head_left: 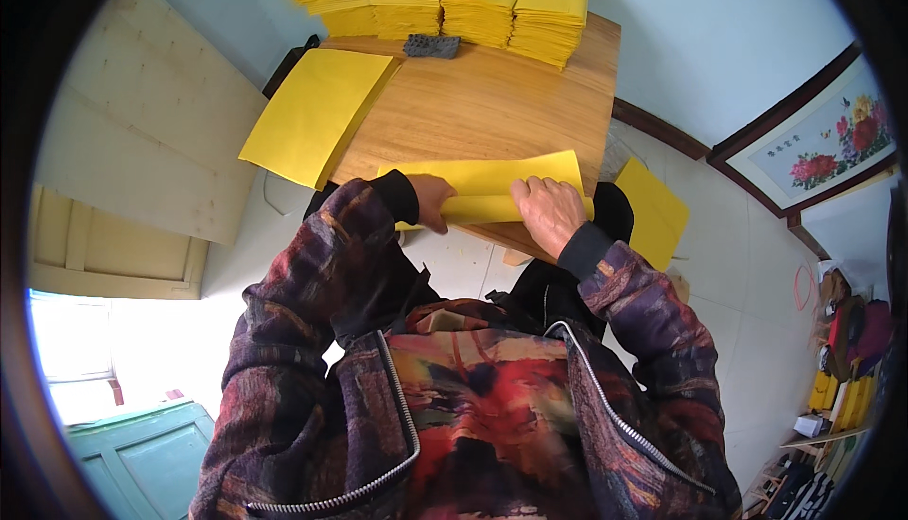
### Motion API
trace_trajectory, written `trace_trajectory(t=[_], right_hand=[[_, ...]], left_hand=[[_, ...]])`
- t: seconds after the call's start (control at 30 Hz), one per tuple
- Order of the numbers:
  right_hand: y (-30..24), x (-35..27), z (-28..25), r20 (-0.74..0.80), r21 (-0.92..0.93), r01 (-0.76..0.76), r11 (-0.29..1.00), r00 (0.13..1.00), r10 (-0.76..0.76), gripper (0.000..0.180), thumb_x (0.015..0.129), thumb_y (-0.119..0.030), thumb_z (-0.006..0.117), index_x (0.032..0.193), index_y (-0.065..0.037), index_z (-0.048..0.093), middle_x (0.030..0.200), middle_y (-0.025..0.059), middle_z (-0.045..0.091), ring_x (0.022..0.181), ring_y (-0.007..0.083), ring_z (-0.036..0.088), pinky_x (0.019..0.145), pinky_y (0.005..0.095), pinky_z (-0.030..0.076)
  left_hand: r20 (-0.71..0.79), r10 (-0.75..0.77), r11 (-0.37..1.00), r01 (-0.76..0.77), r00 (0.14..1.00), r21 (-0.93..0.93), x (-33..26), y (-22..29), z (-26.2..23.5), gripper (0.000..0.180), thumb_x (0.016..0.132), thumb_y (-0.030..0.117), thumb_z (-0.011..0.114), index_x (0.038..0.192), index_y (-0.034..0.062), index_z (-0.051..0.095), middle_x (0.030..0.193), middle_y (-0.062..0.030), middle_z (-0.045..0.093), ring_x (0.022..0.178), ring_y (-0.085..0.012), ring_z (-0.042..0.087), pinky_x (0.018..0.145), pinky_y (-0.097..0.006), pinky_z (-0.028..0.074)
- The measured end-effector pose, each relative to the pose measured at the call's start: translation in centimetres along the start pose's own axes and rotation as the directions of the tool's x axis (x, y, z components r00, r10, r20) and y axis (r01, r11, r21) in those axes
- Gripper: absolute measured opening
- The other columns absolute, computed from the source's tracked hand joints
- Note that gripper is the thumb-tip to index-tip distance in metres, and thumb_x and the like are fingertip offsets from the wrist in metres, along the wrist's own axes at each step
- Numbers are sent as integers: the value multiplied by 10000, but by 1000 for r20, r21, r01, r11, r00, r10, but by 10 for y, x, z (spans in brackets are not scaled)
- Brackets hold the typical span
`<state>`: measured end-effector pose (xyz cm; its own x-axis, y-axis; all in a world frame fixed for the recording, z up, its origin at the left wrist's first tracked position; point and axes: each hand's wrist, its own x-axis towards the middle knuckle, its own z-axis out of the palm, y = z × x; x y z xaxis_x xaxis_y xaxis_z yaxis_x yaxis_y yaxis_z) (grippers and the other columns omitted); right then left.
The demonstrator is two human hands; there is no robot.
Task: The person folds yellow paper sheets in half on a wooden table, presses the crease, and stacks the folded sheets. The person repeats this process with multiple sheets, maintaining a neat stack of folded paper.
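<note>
A yellow sheet (506,172) of paper or thin card lies folded along the near edge of the wooden table, its near part hanging toward my lap. My left hand (433,201) grips its left part, with the thumb side turned to the fold. Toward its right end my right hand (550,215) presses down with curled fingers, the sheet under the knuckles; the fingertips are hidden. A flat pile of yellow sheets (317,113) rests at the table's left edge, beyond my left hand.
Tall stacks of folded yellow pieces (511,0) fill the table's far side. In front of them sits a dark grey bumpy block (431,45). Another yellow sheet (648,213) is low at the right of the table (473,104). A framed flower picture (823,137) leans by the right wall.
</note>
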<state>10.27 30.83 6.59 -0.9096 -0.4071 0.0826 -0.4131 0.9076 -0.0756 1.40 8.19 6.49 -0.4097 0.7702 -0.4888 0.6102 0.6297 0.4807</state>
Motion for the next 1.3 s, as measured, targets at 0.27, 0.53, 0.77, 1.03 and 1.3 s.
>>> trace_trajectory(t=[0.27, 0.53, 0.77, 1.03, 1.3], right_hand=[[3, 6, -9, 208, 302, -37, 953, 978, -28, 222, 692, -48, 649, 874, 5, 534, 788, 188, 635, 808, 335, 650, 667, 416, 507], [12, 11, -5, 442, 568, -186, 801, 890, -107, 280, 731, -145, 697, 896, 6, 528, 878, 183, 647, 832, 362, 634, 695, 451, 494], [0, 4, 0, 13, 24, 36, 999, 999, -36, 382, 683, -249, 727, 921, 20, 597, 832, 214, 645, 830, 390, 629, 702, 440, 490], [7, 15, -1, 525, 604, -275, 748, 844, -113, 452, 663, -256, 767, 968, 33, 600, 882, 252, 640, 851, 354, 629, 722, 396, 493], [10, 5, 9, 458, 630, -224, 744, 880, -123, 481, 681, -263, 780, 1008, 34, 589, 788, 187, 647, 765, 312, 647, 693, 379, 497]], left_hand=[[-286, -48, 953, 130, 957, 275, 0, 15, 6, 330, 695, 248, 715, 948, 88, 576, 871, -137, 656, 908, -345, 620, 745, -451, 478], [-424, 31, 912, 148, 905, 383, -5, 19, 6, 316, 691, 241, 720, 940, 84, 606, 882, -142, 660, 901, -337, 627, 756, -449, 490], [42, -20, 1000, 19, 999, 12, -3, 4, -9, 296, 687, 239, 732, 904, 77, 611, 836, -123, 661, 844, -326, 631, 741, -438, 489], [-259, 22, 928, 77, 966, 365, -6, 8, -3, 367, 638, 255, 751, 945, 85, 644, 853, -149, 661, 858, -351, 623, 741, -425, 484], [-193, -3, 932, 73, 981, 356, -8, 5, -7, 361, 622, 265, 758, 916, 96, 634, 840, -132, 657, 875, -342, 626, 738, -435, 483]])
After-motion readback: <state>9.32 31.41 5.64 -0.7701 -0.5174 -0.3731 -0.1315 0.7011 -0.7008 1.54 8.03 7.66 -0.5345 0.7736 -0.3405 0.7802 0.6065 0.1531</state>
